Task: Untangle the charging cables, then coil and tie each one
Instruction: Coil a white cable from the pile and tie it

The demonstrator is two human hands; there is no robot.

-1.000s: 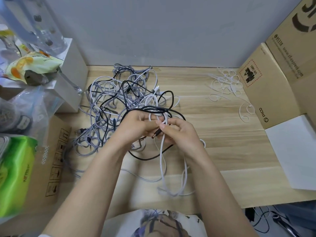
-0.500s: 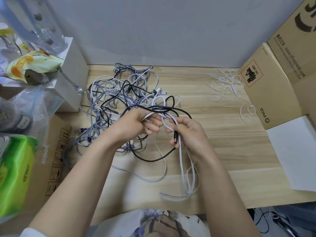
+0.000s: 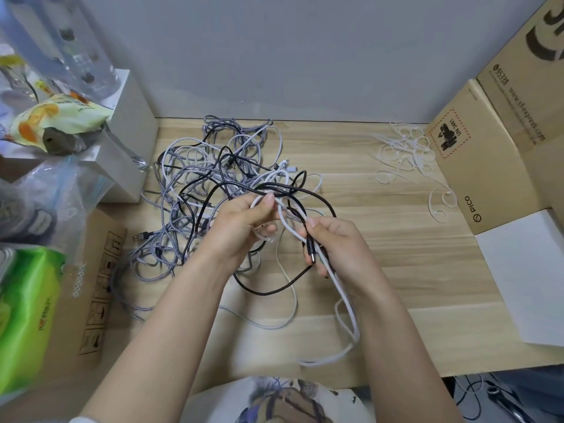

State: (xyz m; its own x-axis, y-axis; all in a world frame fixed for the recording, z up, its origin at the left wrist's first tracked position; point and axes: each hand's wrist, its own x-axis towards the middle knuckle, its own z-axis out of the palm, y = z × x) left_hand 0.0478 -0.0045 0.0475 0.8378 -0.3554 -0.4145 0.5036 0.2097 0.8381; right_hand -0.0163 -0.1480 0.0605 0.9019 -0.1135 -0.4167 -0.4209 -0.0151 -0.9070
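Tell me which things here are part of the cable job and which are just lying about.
Job: tangled cable pile; white cable and black cable, held in both hands (left, right); white ties.
Lying about: cardboard boxes; green pack; snack bag; plastic bag.

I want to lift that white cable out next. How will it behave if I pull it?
The white cable sags in loose loops below the right hand, so likely floppy and light. It crosses the black cable, so it may snag.
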